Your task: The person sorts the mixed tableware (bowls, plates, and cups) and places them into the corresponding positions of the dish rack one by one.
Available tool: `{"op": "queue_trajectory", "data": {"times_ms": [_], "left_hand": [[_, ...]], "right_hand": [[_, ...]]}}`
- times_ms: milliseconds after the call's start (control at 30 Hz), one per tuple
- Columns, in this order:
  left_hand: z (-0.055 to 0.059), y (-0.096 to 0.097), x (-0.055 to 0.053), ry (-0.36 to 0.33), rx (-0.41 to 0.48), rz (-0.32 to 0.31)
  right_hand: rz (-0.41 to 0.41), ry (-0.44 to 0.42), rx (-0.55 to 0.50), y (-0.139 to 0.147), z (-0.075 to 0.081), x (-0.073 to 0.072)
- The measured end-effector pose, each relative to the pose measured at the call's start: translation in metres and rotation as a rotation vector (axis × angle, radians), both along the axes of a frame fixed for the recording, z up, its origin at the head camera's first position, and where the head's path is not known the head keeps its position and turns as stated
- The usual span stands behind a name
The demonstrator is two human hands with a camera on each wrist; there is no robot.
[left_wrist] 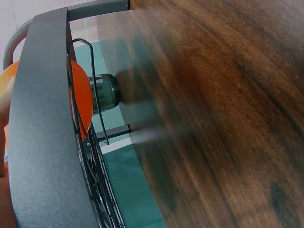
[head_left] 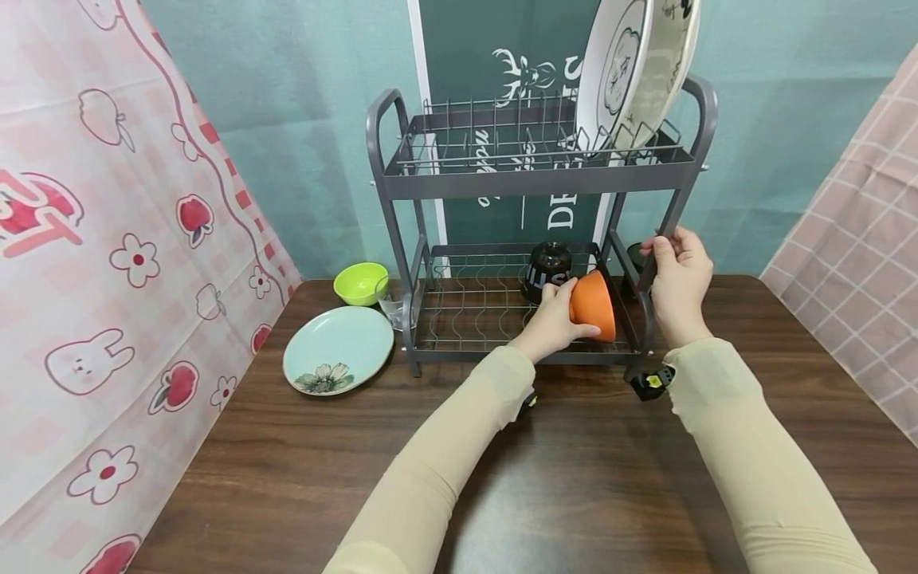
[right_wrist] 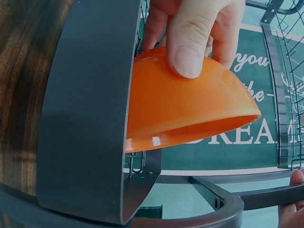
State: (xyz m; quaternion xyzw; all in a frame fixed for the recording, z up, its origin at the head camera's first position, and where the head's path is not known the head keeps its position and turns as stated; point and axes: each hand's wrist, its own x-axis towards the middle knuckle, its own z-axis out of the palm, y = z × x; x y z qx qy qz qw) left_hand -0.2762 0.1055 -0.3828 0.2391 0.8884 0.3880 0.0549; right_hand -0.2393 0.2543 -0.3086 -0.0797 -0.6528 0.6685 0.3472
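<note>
My left hand (head_left: 551,323) holds an orange bowl (head_left: 594,307) by its base, thumb on one side and fingers on the other. Tipped on its side, the bowl is at the right end of the lower tier of a grey two-tier dish rack (head_left: 538,185), its opening facing right. In the right wrist view, the rack's front rail hides part of the bowl (right_wrist: 190,99). My right hand (head_left: 680,283) grips the rack's right front post. Just behind the bowl, a black cup (head_left: 548,267) with white lettering sits on the lower tier.
Large white plates (head_left: 610,80) stand upright in the top tier's right end. Left of the rack are a pale blue plate (head_left: 340,347), a lime green bowl (head_left: 361,283) and a clear glass (head_left: 390,301). A dark green cup (left_wrist: 107,92) stands beyond the rack's right end.
</note>
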Motion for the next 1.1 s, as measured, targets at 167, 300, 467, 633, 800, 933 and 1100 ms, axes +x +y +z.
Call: {"op": "queue_trajectory", "data": {"times_ms": [167,300,467,633,800,933,1100], "left_hand": [[0.001,-0.001,0.002,0.029,-0.02,0.018],[0.001,-0.001,0.003,0.049,-0.045,0.037],[0.002,-0.001,0.005,0.056,-0.043,0.061],[0.004,-0.003,0.008,0.071,-0.026,0.057],[0.006,-0.004,0.01,0.107,-0.026,0.051],[0.008,-0.007,0.015,0.137,-0.01,0.042],[0.014,-0.018,0.023,0.193,0.042,0.023]], "right_hand": [[0.002,0.006,-0.006,0.0,0.0,0.0],[0.001,-0.003,0.006,0.0,0.0,0.0],[-0.008,-0.021,0.029,0.002,-0.002,-0.002],[-0.008,-0.016,0.034,0.004,-0.004,-0.004],[0.007,0.004,0.029,0.003,-0.002,-0.003],[0.016,0.012,0.037,0.002,-0.002,-0.002],[0.028,0.034,-0.008,0.003,-0.004,-0.002]]}}
